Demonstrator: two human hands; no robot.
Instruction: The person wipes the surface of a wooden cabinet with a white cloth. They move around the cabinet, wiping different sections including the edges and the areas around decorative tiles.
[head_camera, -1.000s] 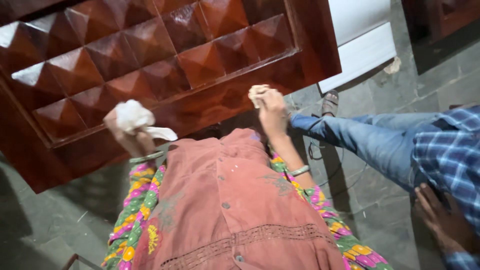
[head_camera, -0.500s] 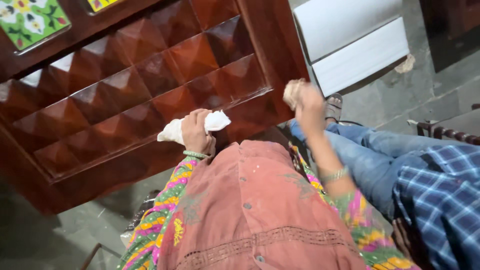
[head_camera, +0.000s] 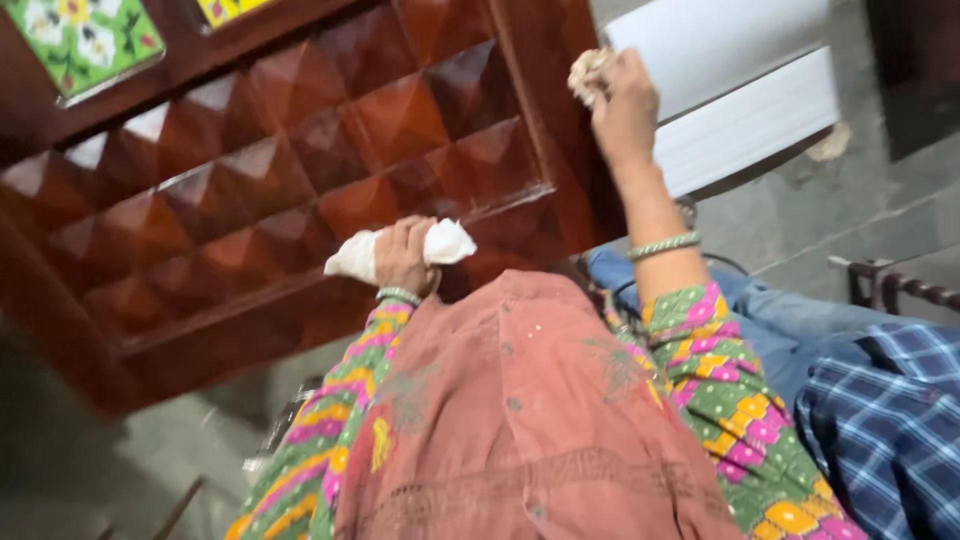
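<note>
A flat white slab (head_camera: 735, 95) is lying on the grey stone floor (head_camera: 850, 215), just beyond the right edge of the carved panel; a small pale scrap (head_camera: 828, 143) is resting near its lower right corner; a second person in blue jeans (head_camera: 790, 320) and a blue checked shirt (head_camera: 890, 430) is sitting at the right; a dark turned wooden rail (head_camera: 895, 287) is showing just above that shirt; two floral tiles, one green (head_camera: 80, 40) and one yellow (head_camera: 228, 9), are sitting along the top edge.
</note>
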